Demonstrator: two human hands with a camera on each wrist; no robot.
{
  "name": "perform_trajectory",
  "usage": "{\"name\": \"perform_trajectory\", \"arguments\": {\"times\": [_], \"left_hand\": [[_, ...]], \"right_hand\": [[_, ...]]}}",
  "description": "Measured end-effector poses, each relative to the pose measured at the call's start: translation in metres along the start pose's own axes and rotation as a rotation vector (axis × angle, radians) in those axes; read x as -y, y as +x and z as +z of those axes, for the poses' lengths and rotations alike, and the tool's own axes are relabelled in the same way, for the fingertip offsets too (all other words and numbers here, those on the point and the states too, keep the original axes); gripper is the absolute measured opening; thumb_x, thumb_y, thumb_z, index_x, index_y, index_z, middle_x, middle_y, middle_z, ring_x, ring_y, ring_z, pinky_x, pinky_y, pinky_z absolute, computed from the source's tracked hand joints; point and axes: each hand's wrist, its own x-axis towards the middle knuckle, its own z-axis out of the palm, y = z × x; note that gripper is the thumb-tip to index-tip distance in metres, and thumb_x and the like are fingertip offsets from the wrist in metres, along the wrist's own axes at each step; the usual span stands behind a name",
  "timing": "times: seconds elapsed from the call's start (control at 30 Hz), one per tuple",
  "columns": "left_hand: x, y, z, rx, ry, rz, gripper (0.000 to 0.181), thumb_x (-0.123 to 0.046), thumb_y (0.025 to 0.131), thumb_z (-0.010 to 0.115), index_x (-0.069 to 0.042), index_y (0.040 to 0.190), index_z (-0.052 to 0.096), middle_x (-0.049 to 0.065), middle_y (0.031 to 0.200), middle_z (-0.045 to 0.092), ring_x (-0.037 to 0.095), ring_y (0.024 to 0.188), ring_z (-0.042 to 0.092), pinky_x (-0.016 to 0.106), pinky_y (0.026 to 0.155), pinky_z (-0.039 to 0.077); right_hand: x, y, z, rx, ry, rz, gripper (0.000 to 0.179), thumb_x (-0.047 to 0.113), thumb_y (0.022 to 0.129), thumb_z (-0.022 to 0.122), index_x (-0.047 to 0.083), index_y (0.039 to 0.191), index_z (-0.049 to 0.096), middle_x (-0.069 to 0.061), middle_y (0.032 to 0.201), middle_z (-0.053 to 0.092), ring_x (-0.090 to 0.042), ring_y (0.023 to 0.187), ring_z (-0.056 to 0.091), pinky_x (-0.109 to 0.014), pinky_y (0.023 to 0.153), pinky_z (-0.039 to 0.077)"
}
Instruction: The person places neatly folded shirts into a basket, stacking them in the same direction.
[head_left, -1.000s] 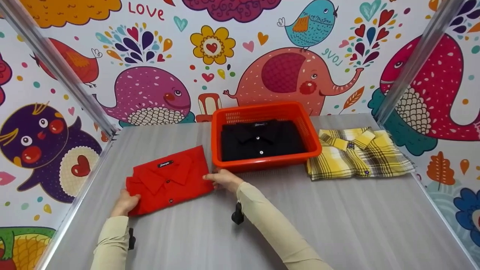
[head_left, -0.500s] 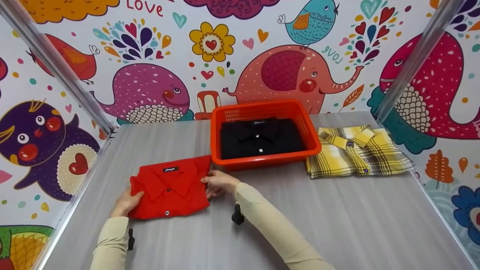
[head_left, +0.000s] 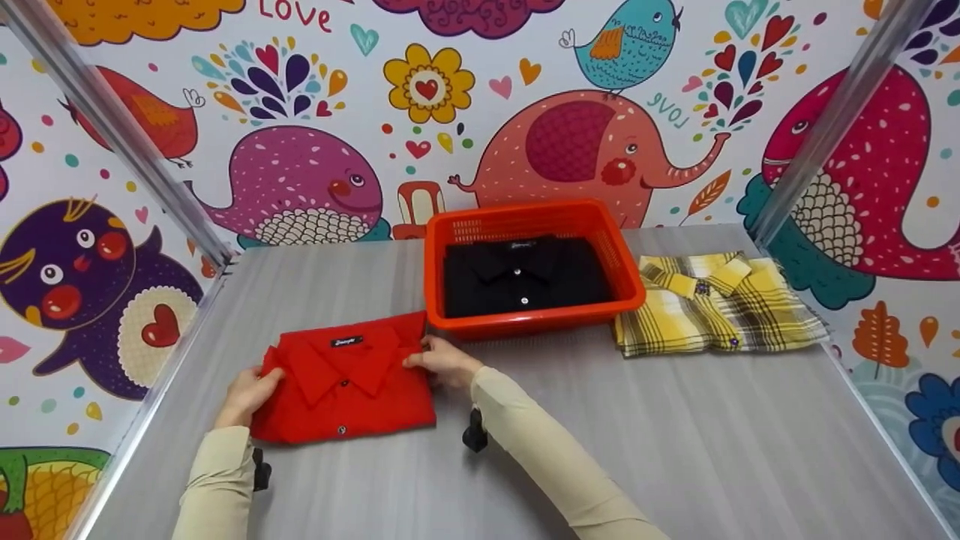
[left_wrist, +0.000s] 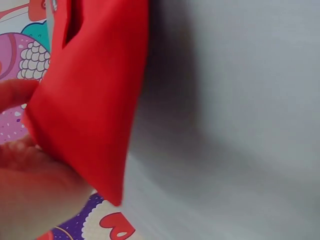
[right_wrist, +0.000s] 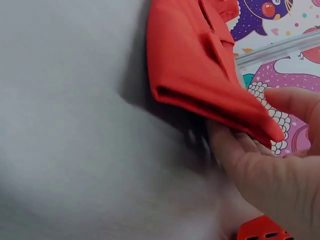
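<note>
A folded red shirt [head_left: 352,397] with a collar, dark label and buttons is between my two hands, left of the basket. My left hand [head_left: 251,391] pinches its left edge, thumb on top and fingers beneath. At the opposite edge my right hand [head_left: 448,361] pinches the cloth, its fingers under the fold. In the left wrist view a corner of the red shirt [left_wrist: 90,95] hangs over the table with a shadow below it. The right wrist view shows the layered side of the red shirt [right_wrist: 200,75], with my right hand [right_wrist: 270,165] reaching beneath.
An orange plastic basket [head_left: 536,321] stands at the back middle, a folded black shirt [head_left: 525,281] lying inside. To its right lies a folded yellow plaid shirt [head_left: 720,307]. The grey table [head_left: 675,450] meets cartoon-printed walls [head_left: 480,67] at the back and sides.
The red shirt has come nearer to me and turned from a slant to nearly straight. Both hands have kept their hold on its sides throughout.
</note>
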Motion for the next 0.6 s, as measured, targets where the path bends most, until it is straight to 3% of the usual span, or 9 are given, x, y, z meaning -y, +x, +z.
{"name": "perform_trajectory", "arguments": {"times": [0.13, 0.23, 0.33, 0.6], "left_hand": [[0.0, -0.004, -0.001, 0.038, -0.043, -0.009, 0.047, -0.018, 0.093, 0.043, 0.019, 0.121, 0.044, 0.027, 0.107, 0.05, 0.036, 0.097, 0.047, 0.04, 0.081, 0.041], [0.001, -0.007, -0.002, 0.073, -0.056, 0.015, 0.038, -0.01, 0.091, 0.045, 0.02, 0.115, 0.046, 0.016, 0.094, 0.053, 0.027, 0.086, 0.049, 0.033, 0.073, 0.041], [0.002, -0.01, -0.002, 0.088, -0.061, 0.061, 0.03, -0.003, 0.089, 0.046, 0.02, 0.109, 0.047, 0.009, 0.085, 0.053, 0.02, 0.077, 0.049, 0.03, 0.068, 0.041], [0.002, -0.019, -0.005, 0.182, -0.098, 0.098, 0.037, -0.001, 0.094, 0.047, 0.024, 0.12, 0.039, 0.008, 0.094, 0.059, 0.016, 0.081, 0.054, 0.029, 0.071, 0.047]], "right_hand": [[-0.003, -0.004, -0.002, 0.029, -0.033, 0.016, 0.077, 0.0, 0.083, 0.065, 0.002, 0.149, 0.025, -0.017, 0.136, 0.044, -0.032, 0.115, 0.052, -0.055, 0.091, 0.045], [-0.006, -0.01, -0.002, 0.051, -0.112, -0.002, 0.088, -0.006, 0.081, 0.061, 0.005, 0.154, 0.014, -0.016, 0.153, 0.026, -0.031, 0.127, 0.041, -0.054, 0.09, 0.045], [-0.006, -0.016, -0.001, 0.061, -0.148, -0.018, 0.092, -0.009, 0.081, 0.06, 0.005, 0.155, 0.007, -0.013, 0.159, 0.009, -0.028, 0.137, 0.026, -0.051, 0.096, 0.042], [0.003, -0.035, -0.004, 0.091, -0.23, -0.157, 0.088, -0.012, 0.082, 0.056, -0.001, 0.153, 0.005, -0.016, 0.159, 0.006, -0.026, 0.144, 0.008, -0.039, 0.114, 0.017]]}}
